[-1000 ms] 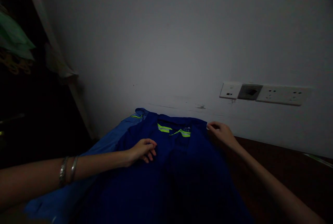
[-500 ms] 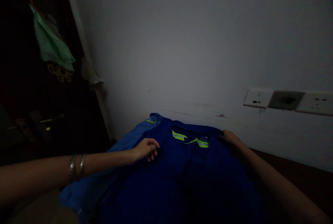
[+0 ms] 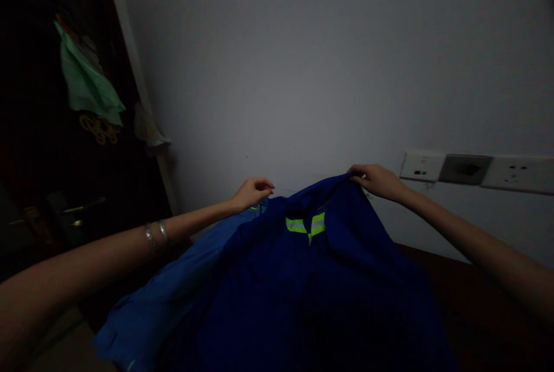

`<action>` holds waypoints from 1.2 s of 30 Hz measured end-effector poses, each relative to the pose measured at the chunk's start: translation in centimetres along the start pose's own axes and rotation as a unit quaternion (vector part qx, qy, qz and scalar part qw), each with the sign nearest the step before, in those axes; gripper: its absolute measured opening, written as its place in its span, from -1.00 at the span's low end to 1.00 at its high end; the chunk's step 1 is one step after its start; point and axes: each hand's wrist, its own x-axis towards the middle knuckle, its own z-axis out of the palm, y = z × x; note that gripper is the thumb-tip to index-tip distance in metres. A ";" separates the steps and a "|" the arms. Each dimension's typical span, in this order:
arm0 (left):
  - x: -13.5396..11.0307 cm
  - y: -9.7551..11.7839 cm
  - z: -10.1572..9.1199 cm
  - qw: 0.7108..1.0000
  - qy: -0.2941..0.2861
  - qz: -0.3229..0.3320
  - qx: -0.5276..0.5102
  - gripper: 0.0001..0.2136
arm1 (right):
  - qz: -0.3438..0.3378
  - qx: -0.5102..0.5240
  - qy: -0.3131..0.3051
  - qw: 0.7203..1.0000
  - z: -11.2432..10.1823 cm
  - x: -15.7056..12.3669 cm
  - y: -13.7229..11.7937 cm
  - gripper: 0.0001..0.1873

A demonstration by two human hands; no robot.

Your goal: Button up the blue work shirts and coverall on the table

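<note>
A dark blue work garment [image 3: 311, 291] with yellow-green reflective strips near its top lies in front of me, its far end lifted off the surface. My left hand [image 3: 251, 192] pinches the garment's top left edge. My right hand [image 3: 377, 180] grips the top right edge, raised close to the wall. A lighter blue garment [image 3: 173, 297] lies underneath, showing at the left. Two bangles sit on my left wrist.
A grey-white wall [image 3: 303, 72] rises right behind the garments, with a row of sockets and switches [image 3: 476, 170] at the right. A dark door [image 3: 52, 176] with a handle and hanging green cloth [image 3: 86, 81] stands left. Dark wooden surface [image 3: 476, 303] shows at the right.
Both hands moved to the garment's top corners, closed on them and lifted that end up toward the wall; before, they rested on the flat garment.
</note>
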 end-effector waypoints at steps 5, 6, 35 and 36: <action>1.2 1.9 1.6 0.973 -0.105 0.128 0.163 -0.61 | -0.052 0.076 0.055 0.994 -4.5 0.4 -3.1 -0.76; 1.3 1.9 2.0 0.965 -0.107 0.140 0.192 -0.57 | -0.059 0.092 0.063 0.992 -5.0 0.3 -3.4 -0.75; 13.3 14.9 -7.7 0.851 0.268 -0.002 -0.452 -0.89 | 0.113 0.410 0.038 0.904 -4.4 -1.0 -5.3 -0.34; 13.4 16.1 -8.5 0.842 0.288 0.013 -0.457 -0.89 | 0.121 0.421 0.031 0.898 -4.2 -1.3 -5.3 -0.33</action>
